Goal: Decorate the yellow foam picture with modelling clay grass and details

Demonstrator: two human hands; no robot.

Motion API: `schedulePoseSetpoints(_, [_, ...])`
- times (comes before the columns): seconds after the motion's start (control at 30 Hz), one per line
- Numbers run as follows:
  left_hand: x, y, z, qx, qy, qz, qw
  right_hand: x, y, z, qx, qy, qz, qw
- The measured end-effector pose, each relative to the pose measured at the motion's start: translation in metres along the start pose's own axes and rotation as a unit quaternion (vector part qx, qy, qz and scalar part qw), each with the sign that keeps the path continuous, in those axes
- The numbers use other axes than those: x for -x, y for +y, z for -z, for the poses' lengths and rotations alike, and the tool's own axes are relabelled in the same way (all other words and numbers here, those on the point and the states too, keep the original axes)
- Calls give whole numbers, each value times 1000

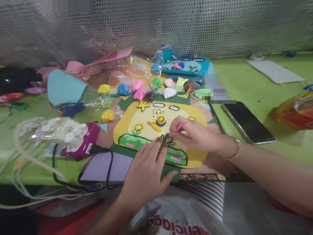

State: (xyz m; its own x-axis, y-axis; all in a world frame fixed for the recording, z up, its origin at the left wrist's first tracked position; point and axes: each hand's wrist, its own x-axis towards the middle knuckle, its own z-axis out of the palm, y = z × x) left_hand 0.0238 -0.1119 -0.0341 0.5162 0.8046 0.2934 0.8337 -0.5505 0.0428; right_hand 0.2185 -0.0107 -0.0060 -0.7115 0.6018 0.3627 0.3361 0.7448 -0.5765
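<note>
A yellow card picture (pixel 200 156) lies before me, decorated with a clay snail (pixel 160 121), a flower (pixel 138 127), a star (pixel 143 105), outlined clouds and a green clay ground strip (pixel 132 139). My left hand (pixel 149 163) rests flat on its lower edge, fingers stretched out, the fingertips beside a dark green grass tuft (pixel 168 139). Above that tuft, my right hand (pixel 193 132) is closed in a pinch on a slim pink clay tool (pixel 181 126). Its lower tip seems to touch the tuft; the fingers partly hide it.
Several wrapped clay lumps (pixel 138 85) lie behind the picture. A blue clay picture (pixel 188 67) leans at the back. Left are a decorated phone case (pixel 61 130), a purple power box (pixel 91 138) and cables; right, a phone (pixel 248 122) and a bottle (pixel 297 109).
</note>
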Motion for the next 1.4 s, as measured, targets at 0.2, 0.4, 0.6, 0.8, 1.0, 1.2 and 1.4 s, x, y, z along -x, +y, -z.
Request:
schedulePoseSetpoints(0.2, [1, -1, 0, -1, -8, 5, 1000, -1, -1, 0, 3, -20, -21, 1000])
schedulePoseSetpoints(0.4, [1, -1, 0, 2, -5, 3, 1000, 0, -1, 1, 5, 0, -1, 1000])
schedulePoseSetpoints(0.6, [0, 0, 0, 3, -7, 3, 1000, 1, 1, 0, 21, -14, -1, 1000])
schedulePoseSetpoints(0.8, [0, 0, 0, 2, -1, -1, 1000, 2, 1, 1, 17, -2, 7, 1000])
schedulePoseSetpoints(1.0, [1, 0, 0, 7, -9, 5, 1000, 2, 1, 1, 17, -7, -2, 1000])
schedulePoseSetpoints(1.2, [0, 0, 1, 7, -4, 8, 1000, 3, 2, 1, 21, -5, 5, 1000])
schedulePoseSetpoints(1.4, [1, 0, -1, 14, 0, 1, 1000, 1, 2, 3, 10, 25, 15, 1000])
